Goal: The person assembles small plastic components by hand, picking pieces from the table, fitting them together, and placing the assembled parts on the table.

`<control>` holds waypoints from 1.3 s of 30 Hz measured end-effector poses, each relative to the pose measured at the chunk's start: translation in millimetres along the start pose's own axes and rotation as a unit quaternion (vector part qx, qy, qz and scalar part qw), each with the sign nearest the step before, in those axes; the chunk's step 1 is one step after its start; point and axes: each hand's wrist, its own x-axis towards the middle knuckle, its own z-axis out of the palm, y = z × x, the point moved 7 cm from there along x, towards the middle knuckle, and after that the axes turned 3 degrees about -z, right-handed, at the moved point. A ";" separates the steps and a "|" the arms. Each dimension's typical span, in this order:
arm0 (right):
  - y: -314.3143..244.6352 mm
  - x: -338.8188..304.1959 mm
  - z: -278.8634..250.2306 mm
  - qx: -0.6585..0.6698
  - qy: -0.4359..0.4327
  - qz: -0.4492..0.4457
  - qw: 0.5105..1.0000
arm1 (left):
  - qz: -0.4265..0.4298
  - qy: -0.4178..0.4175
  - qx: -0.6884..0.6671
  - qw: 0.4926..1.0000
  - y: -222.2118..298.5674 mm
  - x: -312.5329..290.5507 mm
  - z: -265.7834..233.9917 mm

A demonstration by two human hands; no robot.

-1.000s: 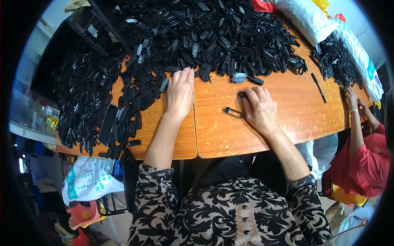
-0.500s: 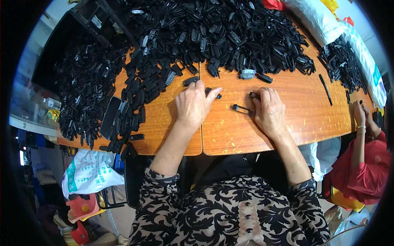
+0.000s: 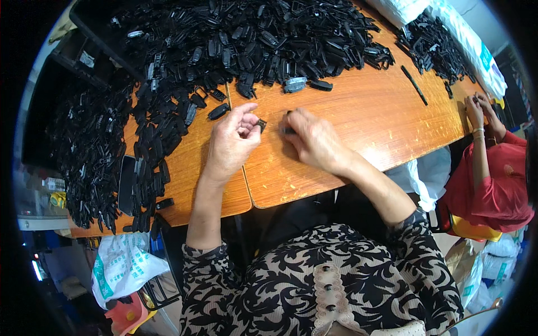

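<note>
My left hand (image 3: 231, 140) is raised just over the wooden table (image 3: 358, 129). Its thumb and fingers pinch a small black plastic piece (image 3: 261, 124). My right hand (image 3: 318, 139), smeared by motion, is closed around a dark plastic part (image 3: 289, 130) to the right of it; the fingers cover most of that part. Beyond my left fingertips a black oblong plastic part (image 3: 218, 111) lies on the wood. A grey oblong part (image 3: 295, 84) and another black one (image 3: 321, 85) lie farther off, at the edge of a big heap of black plastic parts (image 3: 241, 45).
More black parts (image 3: 84, 162) cover the left side, where a flat dark slab (image 3: 126, 185) lies. At the right are a thin black stick (image 3: 413, 85), a smaller pile (image 3: 434, 47) and white bags (image 3: 476, 50). A co-worker in red (image 3: 493, 179) sits there.
The view has shifted, with the table scene moving left. My right hand has come closer to my left. The slim frame-like part beside my right hand is gone from the table.
</note>
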 end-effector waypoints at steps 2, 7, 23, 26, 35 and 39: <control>21.6 11.4 -8.2 0.121 0.063 0.053 0.989 | 0.030 -0.022 -0.029 0.999 3.6 2.3 4.6; 14.2 6.2 13.2 0.504 -0.088 0.205 0.835 | 0.034 -0.056 -0.065 0.996 3.1 -2.3 10.8; 26.3 12.5 14.1 0.365 -0.051 0.227 0.901 | 0.143 -0.035 0.018 0.989 18.6 -9.0 16.2; 20.3 13.2 16.3 0.377 -0.070 0.253 0.888 | 0.160 -0.019 0.034 0.986 15.9 -13.6 15.6; 33.5 3.9 23.9 0.390 -0.050 0.273 0.878 | 0.157 -0.012 0.007 0.988 16.4 -11.6 19.7; 12.4 -2.8 17.6 0.435 -0.078 0.249 0.861 | 0.107 -0.038 -0.107 0.988 5.0 -9.8 13.3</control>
